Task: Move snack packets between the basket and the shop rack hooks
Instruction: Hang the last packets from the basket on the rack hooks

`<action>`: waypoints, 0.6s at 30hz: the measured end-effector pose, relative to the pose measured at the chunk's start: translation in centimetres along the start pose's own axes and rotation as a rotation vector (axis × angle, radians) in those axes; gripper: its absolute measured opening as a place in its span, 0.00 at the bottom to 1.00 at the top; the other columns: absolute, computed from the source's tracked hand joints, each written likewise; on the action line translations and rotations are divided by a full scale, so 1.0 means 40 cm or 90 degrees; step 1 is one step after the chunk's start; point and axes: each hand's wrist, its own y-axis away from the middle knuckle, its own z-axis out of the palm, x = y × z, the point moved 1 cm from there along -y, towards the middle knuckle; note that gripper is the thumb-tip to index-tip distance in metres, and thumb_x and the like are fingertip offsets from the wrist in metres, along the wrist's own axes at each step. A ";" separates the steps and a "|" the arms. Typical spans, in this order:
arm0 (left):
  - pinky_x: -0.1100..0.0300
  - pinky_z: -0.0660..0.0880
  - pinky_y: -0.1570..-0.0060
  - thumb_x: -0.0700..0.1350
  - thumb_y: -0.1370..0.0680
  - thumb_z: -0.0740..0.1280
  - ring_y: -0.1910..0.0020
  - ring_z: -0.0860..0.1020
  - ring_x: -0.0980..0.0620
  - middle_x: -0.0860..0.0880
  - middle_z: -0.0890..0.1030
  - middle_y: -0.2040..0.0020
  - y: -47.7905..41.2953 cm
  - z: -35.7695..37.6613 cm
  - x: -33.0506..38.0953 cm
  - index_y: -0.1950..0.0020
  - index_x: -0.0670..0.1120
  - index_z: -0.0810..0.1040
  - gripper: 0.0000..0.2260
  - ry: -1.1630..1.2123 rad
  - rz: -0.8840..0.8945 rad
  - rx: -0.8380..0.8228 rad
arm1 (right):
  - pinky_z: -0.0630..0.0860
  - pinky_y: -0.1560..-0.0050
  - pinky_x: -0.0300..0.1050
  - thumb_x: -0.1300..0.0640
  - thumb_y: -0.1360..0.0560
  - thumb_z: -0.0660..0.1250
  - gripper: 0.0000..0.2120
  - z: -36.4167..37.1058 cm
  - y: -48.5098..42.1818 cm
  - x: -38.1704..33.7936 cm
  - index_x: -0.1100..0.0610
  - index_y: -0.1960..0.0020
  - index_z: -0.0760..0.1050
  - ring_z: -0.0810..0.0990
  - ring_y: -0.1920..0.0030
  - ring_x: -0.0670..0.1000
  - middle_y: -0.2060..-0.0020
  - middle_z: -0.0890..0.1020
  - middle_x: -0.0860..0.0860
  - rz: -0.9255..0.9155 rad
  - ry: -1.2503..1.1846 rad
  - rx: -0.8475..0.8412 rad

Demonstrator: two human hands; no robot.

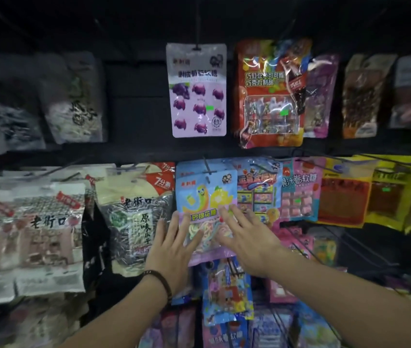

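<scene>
Dark rack (pixel 136 101) | blue packet (pixel 205 194) under fingers (pixel 174 223) | left hand (pixel 172 249), right hand (pixel 248 238) flat

Dim light, blurred and warped edges.

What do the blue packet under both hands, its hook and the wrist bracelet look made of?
Blue packet: glossy plastic film, judging by the glare and a seemingly clear window showing pastel candy. Hook: thin dark wire, probably coated metal, but too blurred to be sure. Bracelet: dark brown beads with a matte look, perhaps wood.
</scene>
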 end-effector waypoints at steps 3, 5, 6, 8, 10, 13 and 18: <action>0.26 0.30 0.25 0.58 0.16 0.61 0.21 0.25 0.29 0.35 0.22 0.21 -0.026 0.017 -0.003 0.16 0.53 0.28 0.44 -0.033 0.005 -0.008 | 0.48 0.19 0.74 0.47 0.18 0.66 0.42 0.007 -0.026 -0.001 0.45 0.14 0.43 0.31 0.18 0.71 0.24 0.20 0.66 0.030 0.001 -0.020; 0.26 0.29 0.26 0.57 0.15 0.60 0.22 0.24 0.30 0.36 0.21 0.22 -0.044 0.032 -0.004 0.16 0.52 0.28 0.43 -0.024 -0.012 -0.017 | 0.49 0.19 0.73 0.47 0.18 0.65 0.44 0.014 -0.047 -0.001 0.45 0.14 0.39 0.30 0.18 0.71 0.25 0.19 0.66 0.048 -0.022 -0.027; 0.26 0.29 0.27 0.56 0.15 0.61 0.22 0.24 0.30 0.36 0.21 0.22 -0.055 0.033 -0.004 0.16 0.52 0.28 0.43 -0.017 -0.020 -0.020 | 0.50 0.19 0.72 0.47 0.18 0.66 0.45 0.017 -0.058 0.001 0.45 0.14 0.38 0.30 0.18 0.71 0.25 0.19 0.65 0.054 -0.037 -0.028; 0.26 0.31 0.26 0.55 0.16 0.62 0.20 0.26 0.30 0.37 0.22 0.20 -0.076 0.032 -0.006 0.16 0.53 0.29 0.44 -0.012 -0.032 -0.032 | 0.50 0.19 0.72 0.48 0.18 0.66 0.46 0.021 -0.078 0.004 0.44 0.15 0.36 0.30 0.18 0.70 0.25 0.19 0.65 0.065 -0.058 -0.039; 0.26 0.33 0.24 0.55 0.16 0.62 0.19 0.28 0.31 0.37 0.24 0.19 -0.098 0.029 -0.010 0.16 0.52 0.30 0.44 -0.022 -0.045 -0.040 | 0.50 0.18 0.71 0.49 0.19 0.66 0.46 0.016 -0.097 0.006 0.44 0.14 0.36 0.31 0.18 0.70 0.24 0.20 0.65 0.072 -0.071 -0.046; 0.25 0.33 0.25 0.56 0.17 0.64 0.18 0.30 0.30 0.36 0.28 0.18 -0.133 0.025 -0.015 0.15 0.50 0.33 0.45 -0.044 -0.061 -0.056 | 0.50 0.18 0.71 0.48 0.21 0.69 0.46 0.008 -0.127 0.008 0.44 0.14 0.42 0.33 0.17 0.70 0.21 0.24 0.65 0.072 -0.104 -0.049; 0.24 0.34 0.25 0.57 0.18 0.64 0.17 0.34 0.29 0.33 0.34 0.16 -0.187 0.021 -0.009 0.14 0.49 0.38 0.43 -0.076 -0.056 -0.067 | 0.50 0.18 0.69 0.50 0.21 0.70 0.40 0.006 -0.159 0.038 0.43 0.18 0.50 0.38 0.16 0.68 0.18 0.30 0.62 0.068 -0.156 -0.029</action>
